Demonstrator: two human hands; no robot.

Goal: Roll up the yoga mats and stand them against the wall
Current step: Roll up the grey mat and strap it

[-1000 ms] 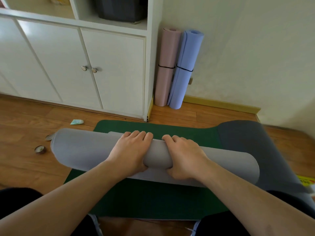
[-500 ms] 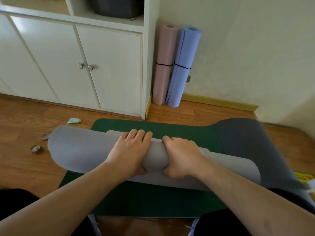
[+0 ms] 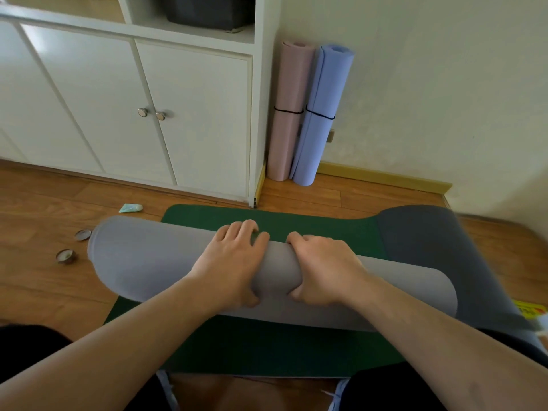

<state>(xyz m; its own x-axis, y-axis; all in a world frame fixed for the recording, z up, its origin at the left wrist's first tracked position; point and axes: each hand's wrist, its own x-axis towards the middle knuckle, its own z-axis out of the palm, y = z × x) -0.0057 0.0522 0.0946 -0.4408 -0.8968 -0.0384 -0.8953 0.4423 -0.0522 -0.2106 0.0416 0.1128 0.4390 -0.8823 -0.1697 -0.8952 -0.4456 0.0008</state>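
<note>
While no writing is legible, left hand (image 3: 229, 264) and right hand (image 3: 321, 266) grip the grey mat (image 3: 148, 256).

A grey mat (image 3: 166, 259) lies rolled on a dark green mat (image 3: 267, 345); pink (image 3: 292, 114) and lavender-blue rolls (image 3: 323, 114) carry black bands.

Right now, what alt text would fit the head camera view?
Two hands, left hand and right hand, grip a half-rolled grey yoga mat lying on a green mat. A pink roll and a blue roll stand against the wall.
</note>
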